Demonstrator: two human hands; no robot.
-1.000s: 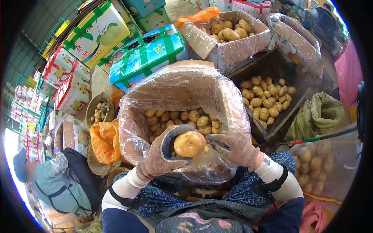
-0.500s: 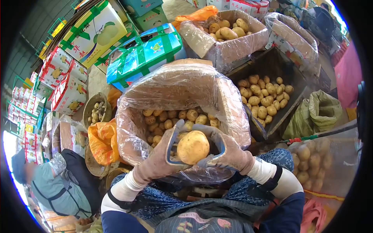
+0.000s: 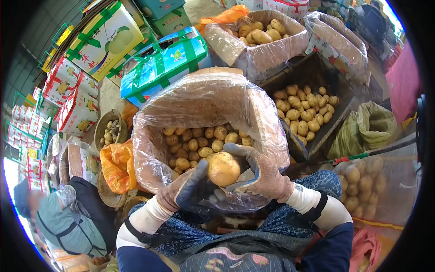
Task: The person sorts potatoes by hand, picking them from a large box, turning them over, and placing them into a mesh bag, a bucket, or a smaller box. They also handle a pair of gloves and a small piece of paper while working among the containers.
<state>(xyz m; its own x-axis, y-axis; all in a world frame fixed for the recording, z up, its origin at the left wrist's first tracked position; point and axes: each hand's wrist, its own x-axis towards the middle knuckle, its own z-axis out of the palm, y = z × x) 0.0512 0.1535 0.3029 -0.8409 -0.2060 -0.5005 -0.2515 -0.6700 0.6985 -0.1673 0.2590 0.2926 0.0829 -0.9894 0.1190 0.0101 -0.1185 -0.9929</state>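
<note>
A large, pale yellow potato [image 3: 224,169] is between my two gloved hands, above the near edge of a plastic-lined cardboard box [image 3: 199,97]. My right hand [image 3: 262,176] grips it from the right, thumb along the top and fingers beneath. From the left, my left hand [image 3: 185,187] cups it, thumb at its side and fingertips showing just below. Both gloves are brownish with blue-grey palms and fingers. Inside the box lie many smaller potatoes [image 3: 192,144], partly hidden by my hands.
Beyond stands another lined box [image 3: 276,56] of large potatoes. A dark bin [image 3: 333,124] of small potatoes is at right, beside a green sack [image 3: 376,124]. On the left are an orange bag [image 3: 118,165], a basket [image 3: 99,131] and a seated person [image 3: 72,217]. A blue carton [image 3: 165,63] stands behind.
The potato has turned and moved slightly up in my hands. My right thumb has come over its top, while my left hand has lowered and its fingertips now show underneath.
</note>
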